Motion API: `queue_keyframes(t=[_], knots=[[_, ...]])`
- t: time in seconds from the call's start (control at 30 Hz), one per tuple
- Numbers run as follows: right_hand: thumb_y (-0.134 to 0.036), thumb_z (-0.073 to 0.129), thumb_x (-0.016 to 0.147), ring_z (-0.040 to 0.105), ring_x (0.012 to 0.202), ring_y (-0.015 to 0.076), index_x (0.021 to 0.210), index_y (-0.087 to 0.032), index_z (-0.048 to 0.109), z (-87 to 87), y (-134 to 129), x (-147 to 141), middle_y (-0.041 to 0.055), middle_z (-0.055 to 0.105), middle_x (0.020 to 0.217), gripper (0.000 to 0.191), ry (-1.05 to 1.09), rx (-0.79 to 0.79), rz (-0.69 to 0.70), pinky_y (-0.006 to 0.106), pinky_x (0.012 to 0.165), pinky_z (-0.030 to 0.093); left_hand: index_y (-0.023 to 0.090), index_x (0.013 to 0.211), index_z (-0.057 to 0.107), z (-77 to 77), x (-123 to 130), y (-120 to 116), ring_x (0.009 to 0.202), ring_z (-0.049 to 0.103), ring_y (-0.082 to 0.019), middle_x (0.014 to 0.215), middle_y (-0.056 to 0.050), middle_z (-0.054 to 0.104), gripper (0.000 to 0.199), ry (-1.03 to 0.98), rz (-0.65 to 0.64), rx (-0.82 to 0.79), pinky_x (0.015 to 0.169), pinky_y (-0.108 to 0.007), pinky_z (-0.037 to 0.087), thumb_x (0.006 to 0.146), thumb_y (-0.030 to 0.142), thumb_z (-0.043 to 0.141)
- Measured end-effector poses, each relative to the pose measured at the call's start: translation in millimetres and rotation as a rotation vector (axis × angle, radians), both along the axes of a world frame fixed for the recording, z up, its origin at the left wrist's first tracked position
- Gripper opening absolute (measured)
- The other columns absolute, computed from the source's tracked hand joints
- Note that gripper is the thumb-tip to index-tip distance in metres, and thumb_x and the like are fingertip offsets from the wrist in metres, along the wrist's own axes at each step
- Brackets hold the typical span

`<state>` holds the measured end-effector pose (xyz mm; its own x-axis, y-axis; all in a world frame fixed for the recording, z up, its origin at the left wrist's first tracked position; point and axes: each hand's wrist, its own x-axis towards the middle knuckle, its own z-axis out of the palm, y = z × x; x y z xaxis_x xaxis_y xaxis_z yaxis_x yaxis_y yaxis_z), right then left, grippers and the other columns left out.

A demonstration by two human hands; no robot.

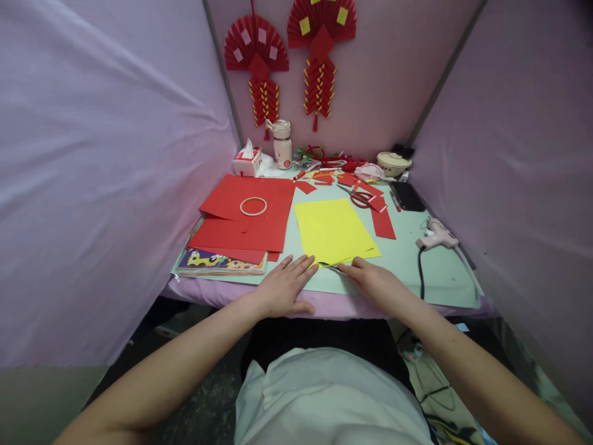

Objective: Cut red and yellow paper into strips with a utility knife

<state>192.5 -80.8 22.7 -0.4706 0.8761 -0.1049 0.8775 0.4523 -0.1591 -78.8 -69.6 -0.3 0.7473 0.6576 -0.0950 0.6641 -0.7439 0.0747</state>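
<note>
A sheet of yellow paper (333, 228) lies on the pale green table covering, with a narrow slit or loose strip along its lower right edge. My left hand (288, 285) rests flat at the sheet's lower left corner, fingers stretched out and holding nothing. Low at the sheet's near edge, my right hand (370, 281) is closed on a slim craft knife (330, 267). Its dark tip points left toward my left fingertips and touches the paper's edge; the rest is mostly hidden under my fingers.
Red paper sheets (273, 216) with a tape roll (253, 206) lie left, over a picture book (217, 262). Scissors (360, 198), red scraps (383, 224), a phone (407, 196) and a corded glue gun (438, 235) are right. A bottle (282, 148) and tissue box (247, 162) stand behind.
</note>
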Motion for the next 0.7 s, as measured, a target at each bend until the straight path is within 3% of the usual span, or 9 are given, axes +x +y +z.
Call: queue_keyframes(t=[0.33,0.7], knots=[[-0.026,0.036,0.102,0.061,0.085,0.0174,0.142,-0.031,0.052,0.8,0.0,2.8,0.0063,0.059,0.106,0.043,0.017,-0.030,-0.036,0.026,0.064,0.033,0.026,0.153,0.034,3.8,5.6,6.8,0.144,0.032,-0.034,0.159,-0.015,0.036,0.085,-0.056,-0.003,0.056,0.113,-0.050,0.021,0.087,0.077,0.045],[-0.024,0.037,0.101,0.060,0.081,0.0160,0.141,-0.031,0.053,-2.0,-2.3,7.7,0.0062,0.059,0.104,0.043,-0.005,0.000,-0.032,0.026,0.061,0.031,0.025,0.158,0.022,-1.8,4.8,6.9,0.146,0.026,-0.034,0.165,-0.012,0.022,0.091,-0.030,-0.019,0.063,0.112,-0.051,0.018,0.087,0.079,0.041]])
